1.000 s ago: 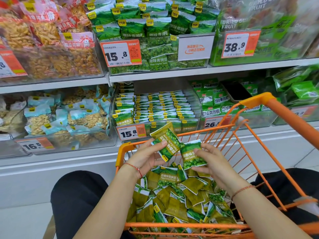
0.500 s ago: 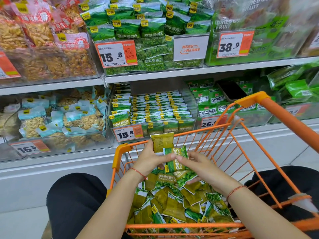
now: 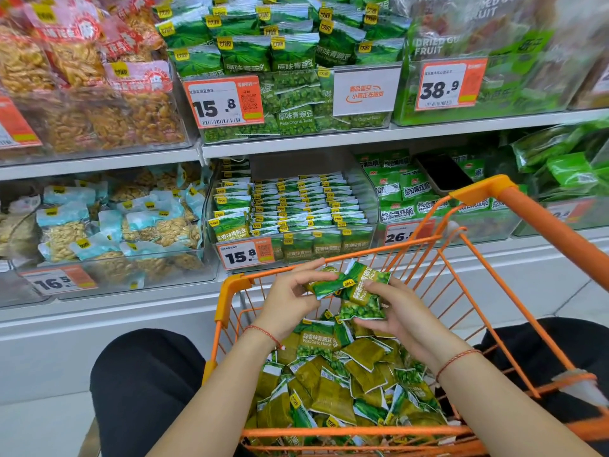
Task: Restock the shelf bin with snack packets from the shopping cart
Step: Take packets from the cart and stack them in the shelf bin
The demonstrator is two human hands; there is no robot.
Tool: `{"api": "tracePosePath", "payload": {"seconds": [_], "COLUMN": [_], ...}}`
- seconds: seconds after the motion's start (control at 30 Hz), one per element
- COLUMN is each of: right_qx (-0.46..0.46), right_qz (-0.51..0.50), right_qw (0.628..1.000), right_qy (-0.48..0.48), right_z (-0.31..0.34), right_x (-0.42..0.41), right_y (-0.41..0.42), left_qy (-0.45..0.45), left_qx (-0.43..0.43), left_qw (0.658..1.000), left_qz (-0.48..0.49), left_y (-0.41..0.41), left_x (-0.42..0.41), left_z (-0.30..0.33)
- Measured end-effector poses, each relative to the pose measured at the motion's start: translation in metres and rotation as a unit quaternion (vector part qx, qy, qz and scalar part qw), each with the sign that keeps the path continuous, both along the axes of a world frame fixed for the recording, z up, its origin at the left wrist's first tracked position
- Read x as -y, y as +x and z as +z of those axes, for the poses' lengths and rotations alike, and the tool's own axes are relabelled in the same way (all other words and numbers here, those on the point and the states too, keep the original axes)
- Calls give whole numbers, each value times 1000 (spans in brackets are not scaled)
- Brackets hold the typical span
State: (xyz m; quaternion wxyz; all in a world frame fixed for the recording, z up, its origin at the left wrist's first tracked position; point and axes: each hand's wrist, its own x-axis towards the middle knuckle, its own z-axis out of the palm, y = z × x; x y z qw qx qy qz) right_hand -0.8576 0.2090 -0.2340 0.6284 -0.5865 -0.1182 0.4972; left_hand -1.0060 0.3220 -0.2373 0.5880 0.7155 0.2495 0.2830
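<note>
We have brought two pea packets (image 3: 354, 288) together above the cart (image 3: 514, 206); a second ago each hand held one apart. Left hand (image 3: 290, 301) and right hand (image 3: 398, 311) pinch them, stacked for the bin (image 3: 369, 192) beyond the cart's front edge.

The shopping cart (image 3: 543, 222) is bright orange wire. Snack packets (image 3: 333, 387) in it are olive and leaf green with white edges and yellow corner tags. At twelve o'clock the shelf bin (image 3: 293, 212) shows green-and-white packets with yellow tags. Its price tag (image 3: 245, 256) is white and orange with black digits. At nine o'clock, nut packets (image 3: 66, 222) are pale blue.
</note>
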Motion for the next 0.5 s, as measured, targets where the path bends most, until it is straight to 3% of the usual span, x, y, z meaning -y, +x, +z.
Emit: {"api": "tracePosePath", "payload": {"seconds": [0.13, 0.17, 0.3, 0.43, 0.5], "right_qx": [-43, -40, -42, -59, -65], "right_qz": [10, 20, 40, 15, 0], "right_qw": [999, 999, 998, 998, 997], "right_qy": [15, 15, 26, 34, 46], "right_z": [0, 3, 12, 12, 14], "right_x": [1, 2, 6, 5, 6], "right_y": [0, -2, -6, -3, -3], "left_qy": [-182, -178, -4, 13, -32], "left_qx": [50, 50, -20, -72, -77], "left_qw": [982, 983, 1000, 997, 996], "left_qz": [-28, -18, 2, -1, 4], "left_y": [-3, -4, -6, -6, -6], "left_x": [1, 2, 0, -1, -2], "left_z": [11, 12, 9, 5, 6]}}
